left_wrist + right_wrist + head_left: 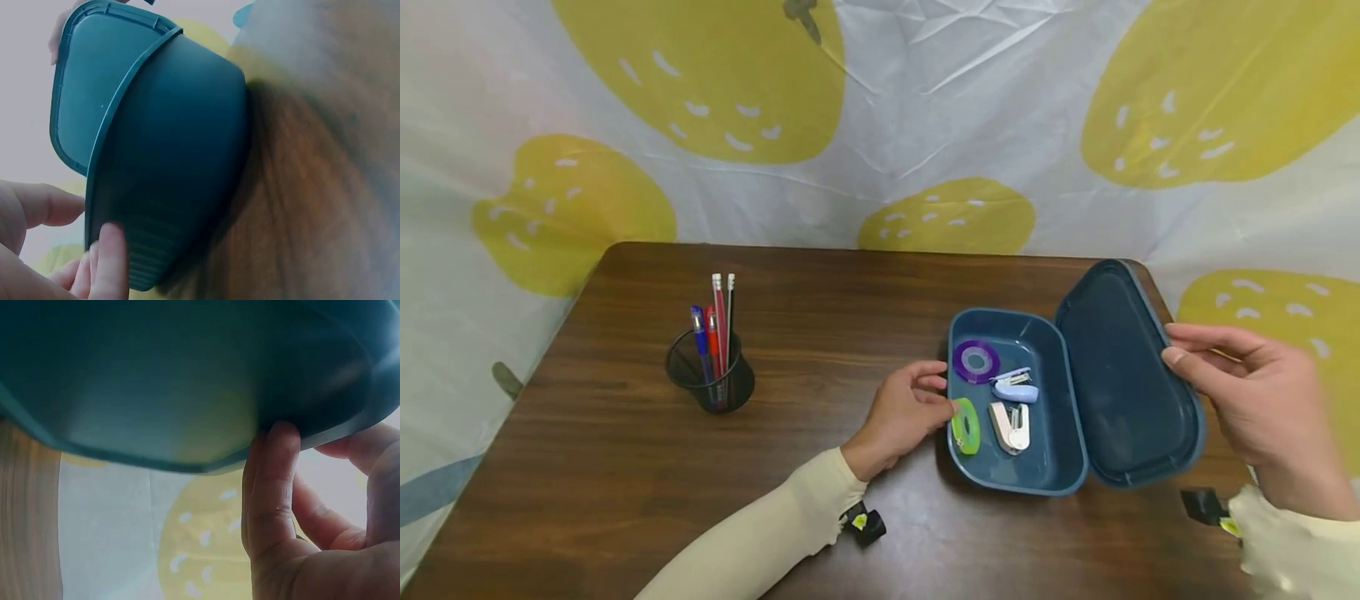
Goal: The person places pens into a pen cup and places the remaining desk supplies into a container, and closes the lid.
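A dark blue plastic box (1052,429) stands on the table with its hinged lid (1131,375) swung out to the right. My left hand (904,417) pinches the box's left wall, thumb at the rim and fingers along the outside (175,137). With thumb and fingers, my right hand (1270,400) holds the lid's outer edge, seen from beneath in the right wrist view (175,381). Inside the box lie a purple tape roll (958,363), a green tape roll (972,429), a small light-blue stapler (1017,392) and a white stapler (1000,427) with its arms spread.
On the left of the brown wooden table (820,333) stands a black mesh pen cup (741,387) with a blue pen (701,337), a red pen (712,346) and pencils (721,317). A white curtain (760,208) with yellow fruit prints hangs behind the table's back edge.
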Demonstrator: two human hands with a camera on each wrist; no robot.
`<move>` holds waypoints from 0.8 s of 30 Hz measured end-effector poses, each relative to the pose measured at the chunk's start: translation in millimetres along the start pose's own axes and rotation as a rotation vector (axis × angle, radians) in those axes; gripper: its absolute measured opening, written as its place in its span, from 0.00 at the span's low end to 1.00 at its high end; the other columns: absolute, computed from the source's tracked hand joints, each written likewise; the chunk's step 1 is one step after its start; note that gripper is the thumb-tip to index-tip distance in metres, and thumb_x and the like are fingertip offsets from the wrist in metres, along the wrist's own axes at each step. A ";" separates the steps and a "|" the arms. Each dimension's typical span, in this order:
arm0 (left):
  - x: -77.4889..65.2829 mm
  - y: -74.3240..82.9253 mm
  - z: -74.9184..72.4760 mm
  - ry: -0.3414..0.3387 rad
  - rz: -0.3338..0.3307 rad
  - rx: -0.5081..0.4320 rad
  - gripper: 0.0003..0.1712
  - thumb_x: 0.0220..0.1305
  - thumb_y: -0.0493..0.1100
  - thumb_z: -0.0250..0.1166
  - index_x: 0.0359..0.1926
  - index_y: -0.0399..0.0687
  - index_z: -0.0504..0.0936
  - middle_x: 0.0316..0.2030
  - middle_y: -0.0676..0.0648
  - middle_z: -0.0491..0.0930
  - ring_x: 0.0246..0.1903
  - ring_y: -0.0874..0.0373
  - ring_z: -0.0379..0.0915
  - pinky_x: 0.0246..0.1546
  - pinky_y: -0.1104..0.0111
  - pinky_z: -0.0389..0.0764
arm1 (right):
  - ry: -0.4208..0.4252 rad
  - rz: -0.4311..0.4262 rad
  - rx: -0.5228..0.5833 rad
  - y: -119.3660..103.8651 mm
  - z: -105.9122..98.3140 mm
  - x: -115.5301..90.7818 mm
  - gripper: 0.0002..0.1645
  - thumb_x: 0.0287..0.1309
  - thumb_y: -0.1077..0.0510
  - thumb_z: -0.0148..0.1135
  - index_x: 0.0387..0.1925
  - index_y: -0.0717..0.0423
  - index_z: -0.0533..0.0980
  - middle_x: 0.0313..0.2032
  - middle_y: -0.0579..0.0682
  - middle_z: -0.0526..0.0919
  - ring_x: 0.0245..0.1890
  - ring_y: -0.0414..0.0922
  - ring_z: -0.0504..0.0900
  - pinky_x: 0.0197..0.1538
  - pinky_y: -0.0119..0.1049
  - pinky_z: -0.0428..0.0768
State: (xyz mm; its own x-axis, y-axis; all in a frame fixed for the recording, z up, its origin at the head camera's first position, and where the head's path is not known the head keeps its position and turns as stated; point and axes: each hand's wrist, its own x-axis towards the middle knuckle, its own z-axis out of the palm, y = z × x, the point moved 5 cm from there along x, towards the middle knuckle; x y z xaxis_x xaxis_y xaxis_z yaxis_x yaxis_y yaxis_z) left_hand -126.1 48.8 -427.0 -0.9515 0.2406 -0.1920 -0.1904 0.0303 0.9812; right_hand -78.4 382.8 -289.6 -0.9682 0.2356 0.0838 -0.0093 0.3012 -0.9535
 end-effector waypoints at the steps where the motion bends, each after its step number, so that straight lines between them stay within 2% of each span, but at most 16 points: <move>1: -0.2 3.1 -0.9 0.014 0.025 0.042 0.32 0.58 0.34 0.76 0.64 0.40 0.81 0.52 0.39 0.84 0.41 0.58 0.82 0.42 0.68 0.87 | -0.003 -0.002 -0.005 -1.4 2.1 -0.8 0.22 0.64 0.63 0.74 0.59 0.58 0.85 0.40 0.36 0.89 0.35 0.31 0.87 0.26 0.24 0.76; 4: -1.0 14.7 -3.3 0.065 0.106 0.138 0.27 0.60 0.38 0.76 0.61 0.43 0.83 0.51 0.44 0.85 0.45 0.56 0.80 0.50 0.64 0.84 | -0.004 -0.010 -0.076 -6.1 7.7 -3.2 0.23 0.64 0.62 0.74 0.60 0.58 0.84 0.41 0.34 0.90 0.36 0.30 0.88 0.31 0.20 0.78; 6: -1.1 22.5 -3.1 0.082 0.143 0.146 0.24 0.63 0.39 0.75 0.60 0.44 0.84 0.51 0.43 0.85 0.47 0.55 0.80 0.53 0.61 0.83 | 0.003 -0.007 -0.128 -9.1 11.8 -5.1 0.23 0.63 0.61 0.76 0.60 0.58 0.84 0.39 0.34 0.90 0.36 0.30 0.88 0.32 0.19 0.78; 8: -0.8 29.3 -0.9 0.076 0.162 0.118 0.21 0.64 0.39 0.74 0.58 0.44 0.85 0.51 0.43 0.86 0.47 0.54 0.80 0.54 0.61 0.84 | 0.012 -0.014 -0.197 -12.6 16.3 -7.1 0.24 0.63 0.59 0.77 0.59 0.58 0.85 0.37 0.32 0.90 0.37 0.30 0.89 0.40 0.18 0.82; 9: -0.6 32.2 1.0 0.067 0.162 0.097 0.20 0.65 0.39 0.73 0.58 0.45 0.85 0.51 0.43 0.86 0.47 0.54 0.81 0.54 0.61 0.86 | 0.016 -0.019 -0.223 -14.1 18.8 -8.3 0.23 0.62 0.58 0.77 0.59 0.57 0.85 0.36 0.31 0.90 0.36 0.30 0.89 0.39 0.19 0.83; 13: -0.8 40.6 11.2 -0.007 0.126 -0.029 0.19 0.66 0.38 0.73 0.57 0.44 0.85 0.51 0.44 0.87 0.48 0.54 0.85 0.51 0.65 0.89 | 0.030 -0.072 -0.287 -22.8 30.3 -12.6 0.22 0.61 0.59 0.78 0.56 0.59 0.86 0.34 0.29 0.90 0.33 0.30 0.89 0.37 0.19 0.83; 18: -3.5 50.8 26.7 -0.131 0.069 -0.205 0.20 0.68 0.35 0.71 0.59 0.38 0.84 0.52 0.40 0.86 0.49 0.52 0.88 0.50 0.60 0.90 | 0.023 -0.142 -0.270 -31.5 42.7 -17.1 0.20 0.58 0.64 0.78 0.53 0.62 0.86 0.32 0.32 0.90 0.30 0.32 0.89 0.37 0.19 0.84; 24: -8.7 70.8 44.3 -0.253 0.072 -0.308 0.22 0.70 0.32 0.69 0.63 0.35 0.82 0.55 0.38 0.86 0.51 0.51 0.88 0.52 0.58 0.89 | 0.013 -0.236 -0.305 -40.6 62.3 -21.5 0.19 0.56 0.67 0.78 0.50 0.65 0.87 0.32 0.32 0.88 0.28 0.32 0.88 0.36 0.20 0.85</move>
State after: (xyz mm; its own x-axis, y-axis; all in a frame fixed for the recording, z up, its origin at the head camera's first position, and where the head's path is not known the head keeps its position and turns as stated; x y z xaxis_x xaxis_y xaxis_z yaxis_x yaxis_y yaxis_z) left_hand -120.5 91.8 -355.1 -0.8830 0.4633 -0.0746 -0.2251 -0.2787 0.9336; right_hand -72.8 308.0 -270.7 -0.9449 0.1383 0.2967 -0.1550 0.6094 -0.7776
